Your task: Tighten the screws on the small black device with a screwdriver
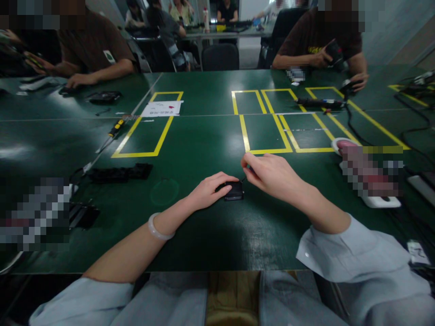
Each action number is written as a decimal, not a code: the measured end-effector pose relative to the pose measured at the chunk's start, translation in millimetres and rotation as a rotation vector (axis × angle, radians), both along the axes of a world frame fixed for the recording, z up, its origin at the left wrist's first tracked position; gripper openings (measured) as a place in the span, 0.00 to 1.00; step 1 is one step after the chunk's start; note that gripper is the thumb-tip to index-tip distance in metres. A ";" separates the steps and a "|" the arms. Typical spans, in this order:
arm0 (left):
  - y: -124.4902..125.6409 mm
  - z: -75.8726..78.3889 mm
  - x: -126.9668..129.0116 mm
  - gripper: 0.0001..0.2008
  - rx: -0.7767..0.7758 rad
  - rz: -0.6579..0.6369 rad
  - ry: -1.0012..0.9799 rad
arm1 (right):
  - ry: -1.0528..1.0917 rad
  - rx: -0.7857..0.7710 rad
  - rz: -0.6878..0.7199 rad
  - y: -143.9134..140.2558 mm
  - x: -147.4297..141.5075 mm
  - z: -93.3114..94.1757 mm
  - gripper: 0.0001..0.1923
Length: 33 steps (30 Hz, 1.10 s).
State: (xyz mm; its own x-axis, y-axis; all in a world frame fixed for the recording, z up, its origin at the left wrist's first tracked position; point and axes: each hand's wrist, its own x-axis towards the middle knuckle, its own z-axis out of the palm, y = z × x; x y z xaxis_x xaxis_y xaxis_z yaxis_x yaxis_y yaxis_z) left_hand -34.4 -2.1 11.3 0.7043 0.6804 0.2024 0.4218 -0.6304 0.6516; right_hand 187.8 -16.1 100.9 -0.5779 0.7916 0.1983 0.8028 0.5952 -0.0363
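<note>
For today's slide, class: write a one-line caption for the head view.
Left hand steadies a small black device on a green table while right hand pinches something thin beside it.

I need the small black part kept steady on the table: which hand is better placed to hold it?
Left, probably. The left hand already rests on the small black part, while the right hand hovers beside it, fingertips pinched.

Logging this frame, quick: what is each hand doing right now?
Left hand: closed over the small black device, pinning it to the green table.
Right hand: fingers pinched just above the device; whether they hold anything cannot be told.
</note>
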 end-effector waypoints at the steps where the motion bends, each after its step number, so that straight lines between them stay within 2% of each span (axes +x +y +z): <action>1: -0.2 0.6 0.2 0.17 -0.002 0.001 0.003 | 0.013 0.005 0.005 -0.4 0.2 0.1 0.09; 6: -0.9 1.9 0.4 0.17 0.003 0.000 0.003 | 0.038 -0.016 0.023 -1.6 0.4 2.5 0.09; 13: -0.6 1.5 0.2 0.17 0.004 0.005 0.008 | -0.053 -0.031 -0.002 0.0 0.4 3.0 0.11; 20: 0.1 0.8 0.6 0.16 0.008 -0.002 0.001 | 0.019 -0.024 0.038 -1.5 1.5 1.7 0.09; 28: 0.4 -0.8 -0.4 0.17 -0.001 -0.001 0.007 | -0.050 -0.026 0.002 0.9 -0.1 1.5 0.12; 33: 0.2 -0.4 0.0 0.17 0.007 0.003 0.004 | 0.027 -0.002 0.022 -0.5 1.3 0.2 0.09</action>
